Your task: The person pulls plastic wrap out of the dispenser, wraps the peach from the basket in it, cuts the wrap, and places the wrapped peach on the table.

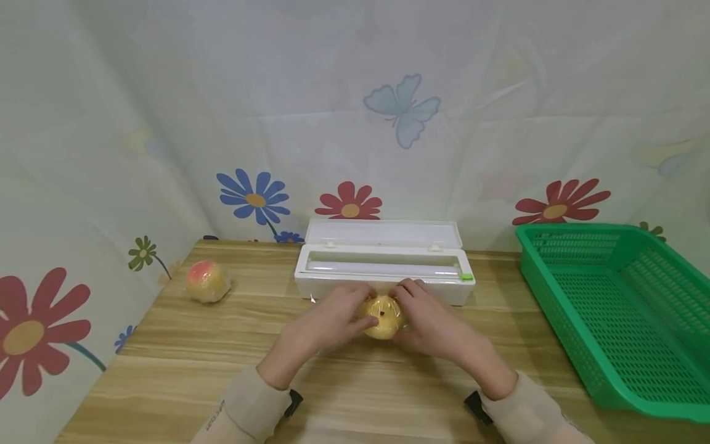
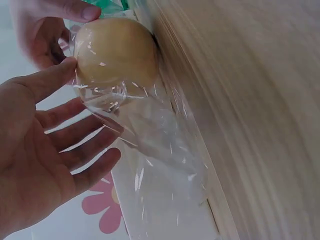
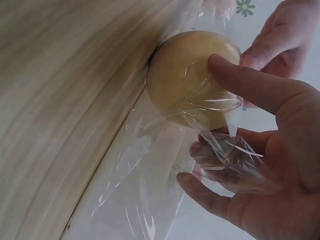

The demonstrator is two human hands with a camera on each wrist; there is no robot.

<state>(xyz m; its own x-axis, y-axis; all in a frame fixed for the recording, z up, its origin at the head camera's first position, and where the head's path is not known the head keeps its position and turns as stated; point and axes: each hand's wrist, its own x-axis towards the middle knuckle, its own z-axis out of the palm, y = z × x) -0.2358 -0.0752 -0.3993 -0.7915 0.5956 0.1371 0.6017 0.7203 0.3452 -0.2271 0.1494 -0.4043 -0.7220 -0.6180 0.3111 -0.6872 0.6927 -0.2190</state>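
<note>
A yellow round fruit with a dark spot on top sits on the wooden table, in front of a white cling film box. Clear plastic film covers it and trails off at both sides, as the wrist views show. My left hand holds the fruit from the left, thumb at its edge and fingers against the film behind. From the other side my right hand holds it too, its thumb pressed on the fruit and its fingers bent in the loose film.
Behind the hands, the white cling film box stands with its lid raised, a roll inside and a green slider at right. A film-wrapped red and yellow fruit lies at left. On the right is a green plastic basket. A flowered curtain hangs behind.
</note>
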